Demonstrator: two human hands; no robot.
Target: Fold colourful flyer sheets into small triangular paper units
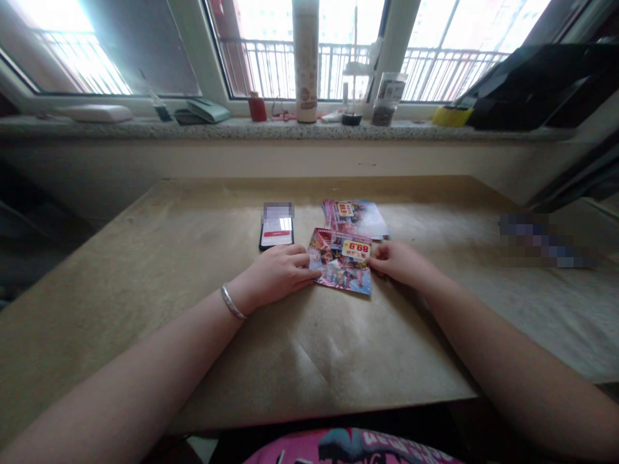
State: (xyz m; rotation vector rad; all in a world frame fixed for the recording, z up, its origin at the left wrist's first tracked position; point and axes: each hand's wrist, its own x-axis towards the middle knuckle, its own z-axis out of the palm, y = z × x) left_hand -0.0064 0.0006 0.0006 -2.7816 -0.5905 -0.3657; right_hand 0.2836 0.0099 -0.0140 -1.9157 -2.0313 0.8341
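Note:
A colourful printed flyer (341, 264) with a yellow price label lies between my hands, its print upside down to me. My left hand (278, 274), with a silver bangle at the wrist, grips the flyer's left edge, the fingers close together. On the opposite side, the thumb and fingertips of my right hand (397, 261) pinch the right edge. Just beyond is a slightly fanned stack of similar flyers (360, 218), its near edge partly covered by the held one. A phone (276, 232) with a lit screen rests flat beyond my left hand.
The tan-covered table (159, 270) reaches to the wall under the window. On the stone windowsill (232, 130) stand a red bottle (258, 107), a tall pale canister (306, 77) and a yellow object (452, 116). A blurred patch (541, 240) covers something at the table's right.

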